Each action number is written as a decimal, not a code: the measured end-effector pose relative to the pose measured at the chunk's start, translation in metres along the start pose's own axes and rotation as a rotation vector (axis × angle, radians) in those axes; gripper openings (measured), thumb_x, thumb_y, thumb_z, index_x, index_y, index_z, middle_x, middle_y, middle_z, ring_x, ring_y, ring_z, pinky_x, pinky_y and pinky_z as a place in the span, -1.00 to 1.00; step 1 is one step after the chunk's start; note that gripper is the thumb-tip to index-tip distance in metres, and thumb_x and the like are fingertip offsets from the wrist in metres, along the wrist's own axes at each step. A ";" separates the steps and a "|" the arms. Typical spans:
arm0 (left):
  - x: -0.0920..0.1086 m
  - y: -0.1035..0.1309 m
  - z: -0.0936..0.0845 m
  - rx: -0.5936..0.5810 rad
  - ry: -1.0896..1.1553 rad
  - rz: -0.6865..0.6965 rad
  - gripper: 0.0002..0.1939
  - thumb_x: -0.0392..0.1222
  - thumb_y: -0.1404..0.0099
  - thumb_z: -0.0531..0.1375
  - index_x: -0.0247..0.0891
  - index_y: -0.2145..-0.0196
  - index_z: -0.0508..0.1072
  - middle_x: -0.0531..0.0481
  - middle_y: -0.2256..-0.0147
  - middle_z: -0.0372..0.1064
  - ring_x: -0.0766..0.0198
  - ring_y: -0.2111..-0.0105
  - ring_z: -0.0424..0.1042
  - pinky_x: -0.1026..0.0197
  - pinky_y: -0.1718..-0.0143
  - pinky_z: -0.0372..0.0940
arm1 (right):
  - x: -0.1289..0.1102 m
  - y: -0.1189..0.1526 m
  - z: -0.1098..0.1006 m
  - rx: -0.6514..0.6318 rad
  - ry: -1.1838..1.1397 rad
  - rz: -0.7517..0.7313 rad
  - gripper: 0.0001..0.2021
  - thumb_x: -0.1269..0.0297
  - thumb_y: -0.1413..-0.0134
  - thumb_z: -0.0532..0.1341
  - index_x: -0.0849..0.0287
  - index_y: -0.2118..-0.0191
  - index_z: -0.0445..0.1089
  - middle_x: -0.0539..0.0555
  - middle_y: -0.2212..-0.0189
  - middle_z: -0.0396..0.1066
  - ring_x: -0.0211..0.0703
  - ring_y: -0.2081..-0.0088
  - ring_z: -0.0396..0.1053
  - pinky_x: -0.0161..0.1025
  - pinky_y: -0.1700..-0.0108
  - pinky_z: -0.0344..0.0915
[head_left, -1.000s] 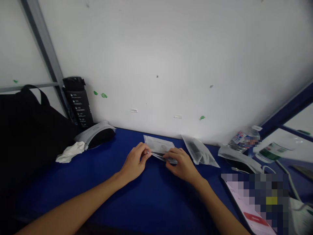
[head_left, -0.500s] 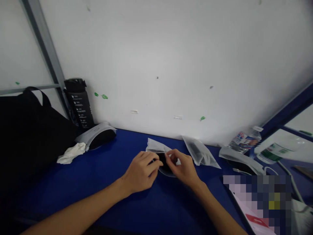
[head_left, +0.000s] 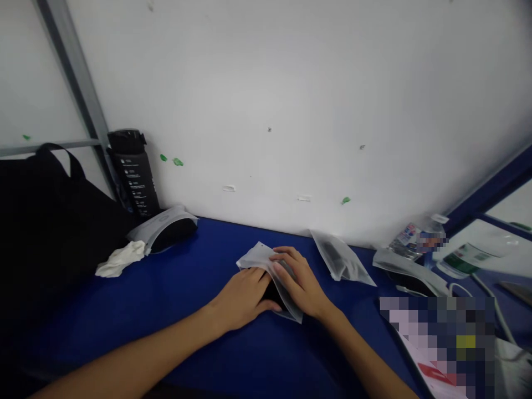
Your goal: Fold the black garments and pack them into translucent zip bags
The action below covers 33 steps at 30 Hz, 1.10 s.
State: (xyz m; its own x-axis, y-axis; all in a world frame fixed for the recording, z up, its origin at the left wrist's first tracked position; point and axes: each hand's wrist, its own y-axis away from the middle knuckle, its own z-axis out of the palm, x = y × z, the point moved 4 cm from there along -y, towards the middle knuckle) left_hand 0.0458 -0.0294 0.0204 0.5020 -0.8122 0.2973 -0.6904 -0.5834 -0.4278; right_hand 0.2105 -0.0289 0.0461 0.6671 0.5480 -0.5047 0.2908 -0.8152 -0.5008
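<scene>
A frosted plastic zip bag (head_left: 258, 255) lies at the middle of the blue table, its mouth gaping toward me and something black (head_left: 275, 296) showing inside. My left hand (head_left: 241, 296) is at the bag's left side. Its fingertips go in under the upper sheet, and the thumb lies along the near edge by the black thing. Over the bag's right side, my right hand (head_left: 300, 282) curls its fingers onto the upper sheet and grips it. What the left fingertips touch inside is hidden.
Another frosted bag (head_left: 343, 259) lies right of my hands. Bags with black contents rest at left (head_left: 164, 227) and right (head_left: 409, 271). A crumpled tissue (head_left: 121, 259), black bottle (head_left: 135, 174) and black fabric bag (head_left: 54, 221) stand left; clear plastic bottles (head_left: 415, 235) stand right.
The bag has turned and come slightly nearer, its mouth now slanting toward the lower right. My left fingers have slid inside, and my right hand has moved from its edge onto the upper sheet.
</scene>
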 end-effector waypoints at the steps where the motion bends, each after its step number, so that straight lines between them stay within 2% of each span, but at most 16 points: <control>1: -0.001 0.000 0.001 0.001 0.009 -0.008 -0.49 0.13 -0.37 0.31 -0.22 -0.11 0.38 -0.21 -0.01 0.49 -0.12 -0.02 0.51 -0.13 -0.02 0.44 | 0.002 0.000 0.003 -0.054 0.001 0.009 -0.72 0.14 -0.49 0.06 0.03 -0.08 0.46 0.18 -0.11 0.43 0.08 -0.15 0.39 0.11 -0.22 0.29; 4: -0.004 -0.002 0.004 0.026 -0.016 -0.023 -0.59 0.03 -0.39 0.31 -0.23 -0.07 0.40 -0.20 0.02 0.49 -0.10 0.02 0.52 -0.10 0.00 0.44 | 0.004 0.001 0.009 -0.139 -0.022 0.004 -0.68 0.14 -0.52 0.02 -0.01 -0.18 0.42 0.15 -0.11 0.45 0.04 -0.16 0.38 0.11 -0.28 0.26; 9: -0.013 -0.009 0.006 0.014 -0.107 -0.005 -0.86 -0.28 -0.39 0.23 -0.25 0.09 0.44 -0.19 0.11 0.51 -0.05 0.08 0.53 -0.04 0.04 0.44 | 0.005 0.002 0.013 -0.165 -0.106 0.013 -0.65 0.10 -0.54 -0.01 -0.07 -0.25 0.37 0.11 -0.19 0.41 0.01 -0.28 0.29 0.09 -0.37 0.17; 11: -0.015 -0.009 0.003 0.015 -0.084 0.042 -0.88 -0.31 -0.38 0.21 -0.25 0.12 0.43 -0.16 0.15 0.50 -0.01 0.12 0.53 0.00 0.06 0.44 | 0.009 0.003 0.015 -0.183 -0.130 0.048 -0.62 0.06 -0.55 -0.03 -0.07 -0.28 0.34 0.09 -0.21 0.40 0.00 -0.31 0.26 0.10 -0.40 0.12; 13: -0.014 -0.007 -0.001 0.022 -0.051 0.151 -0.87 -0.24 -0.39 0.24 -0.26 0.12 0.44 -0.15 0.16 0.49 0.02 0.14 0.52 0.04 0.08 0.44 | 0.015 0.005 0.017 -0.209 -0.144 0.096 -0.60 0.02 -0.55 -0.04 -0.06 -0.29 0.33 0.10 -0.22 0.40 0.00 -0.30 0.27 0.12 -0.41 0.12; 16: -0.008 0.001 -0.010 0.063 -0.035 0.319 -0.73 0.00 -0.46 0.22 -0.27 0.10 0.46 -0.17 0.18 0.49 0.03 0.17 0.50 0.06 0.09 0.40 | 0.025 0.006 0.018 -0.247 -0.176 0.166 -0.55 -0.05 -0.53 -0.04 -0.03 -0.31 0.32 0.12 -0.24 0.39 0.01 -0.28 0.31 0.12 -0.39 0.16; 18: -0.005 0.006 -0.018 0.144 -0.028 0.368 -0.56 0.20 -0.51 0.09 -0.26 0.11 0.48 -0.17 0.22 0.49 0.04 0.21 0.48 0.05 0.11 0.36 | 0.031 0.007 0.018 -0.264 -0.190 0.199 -0.52 -0.07 -0.53 -0.06 -0.01 -0.33 0.30 0.13 -0.27 0.36 0.02 -0.31 0.28 0.13 -0.41 0.13; 20: -0.004 0.009 -0.028 0.290 0.003 0.376 -0.41 0.32 -0.52 -0.08 -0.24 0.12 0.48 -0.16 0.25 0.50 0.06 0.23 0.47 0.05 0.13 0.32 | 0.036 0.007 0.017 -0.276 -0.161 0.211 -0.49 -0.07 -0.53 -0.09 0.00 -0.37 0.27 0.15 -0.32 0.31 0.04 -0.37 0.21 0.16 -0.45 0.04; 22: -0.008 0.011 -0.040 0.485 0.070 0.288 -0.37 0.34 -0.52 -0.13 -0.23 0.12 0.46 -0.15 0.24 0.51 0.09 0.23 0.47 0.06 0.12 0.30 | 0.039 0.008 0.016 -0.300 -0.065 0.204 -0.45 -0.10 -0.51 -0.06 -0.02 -0.43 0.18 0.17 -0.40 0.20 0.13 -0.42 0.10 0.24 -0.45 -0.02; 25: -0.029 0.011 -0.052 0.721 0.234 -0.062 -0.47 0.30 -0.52 -0.04 -0.22 0.21 0.40 -0.05 0.35 0.43 0.16 0.34 0.41 0.13 0.26 0.28 | 0.035 0.010 0.014 -0.364 0.168 0.213 -0.22 -0.29 -0.34 0.11 -0.11 -0.52 -0.03 0.20 -0.47 0.03 0.34 -0.45 -0.01 0.38 -0.39 -0.02; 27: -0.044 0.010 -0.054 0.782 0.361 -0.288 -0.53 0.23 -0.52 0.01 -0.22 0.29 0.36 0.04 0.44 0.33 0.23 0.44 0.32 0.20 0.37 0.23 | 0.027 0.010 0.010 -0.411 0.310 0.239 -0.01 -0.44 -0.15 0.20 -0.13 -0.54 -0.12 0.23 -0.48 -0.01 0.47 -0.43 -0.01 0.43 -0.35 -0.01; 29: -0.053 0.008 -0.053 0.808 0.475 -0.411 -0.57 0.16 -0.53 0.04 -0.23 0.30 0.38 0.05 0.44 0.33 0.24 0.41 0.35 0.23 0.34 0.24 | 0.016 0.010 0.004 -0.439 0.393 0.244 0.10 -0.52 -0.03 0.22 -0.09 -0.54 -0.11 0.29 -0.44 0.09 0.50 -0.38 0.08 0.43 -0.32 0.01; 33: -0.057 0.004 -0.048 0.823 0.635 -0.521 -0.55 0.18 -0.51 0.07 -0.25 0.12 0.51 -0.05 0.25 0.50 0.12 0.18 0.48 0.20 0.18 0.33 | -0.001 0.008 -0.006 -0.420 0.368 0.232 -0.02 -0.49 -0.12 0.16 0.04 -0.48 0.11 0.33 -0.28 0.31 0.42 -0.31 0.21 0.38 -0.32 0.03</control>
State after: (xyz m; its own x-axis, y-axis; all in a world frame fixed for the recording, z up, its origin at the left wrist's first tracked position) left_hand -0.0109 0.0137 0.0426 0.1134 -0.4704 0.8751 0.1864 -0.8551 -0.4838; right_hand 0.2167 -0.0371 0.0471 0.9170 0.3076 -0.2539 0.3055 -0.9509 -0.0488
